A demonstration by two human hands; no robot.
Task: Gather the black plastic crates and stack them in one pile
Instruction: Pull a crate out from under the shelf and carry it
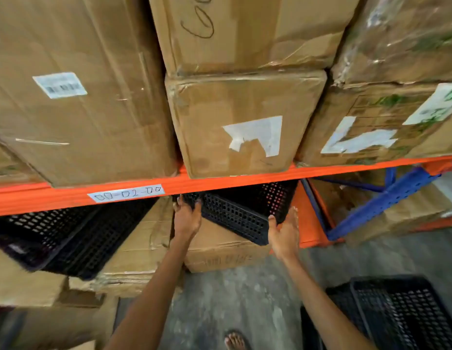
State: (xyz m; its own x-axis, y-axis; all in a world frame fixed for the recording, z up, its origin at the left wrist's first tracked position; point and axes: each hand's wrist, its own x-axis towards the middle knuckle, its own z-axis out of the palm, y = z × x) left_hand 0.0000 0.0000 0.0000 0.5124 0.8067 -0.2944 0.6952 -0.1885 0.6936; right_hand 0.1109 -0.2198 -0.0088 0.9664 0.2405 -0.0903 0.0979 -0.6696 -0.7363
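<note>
A black perforated plastic crate sits tilted on a cardboard box under the orange shelf beam. My left hand grips its left corner, fingers curled over the rim. On the crate's right corner rests my right hand, thumb on the front wall and fingers around the side. Another black crate lies on boxes at the lower left shelf level. On the floor at the bottom right stand stacked black crates, partly cut off by the frame edge.
An orange shelf beam with a white label runs just above the held crate. Large cardboard boxes fill the shelf above. A blue rack post stands to the right. Beneath me is the grey concrete floor, with my sandalled foot on it.
</note>
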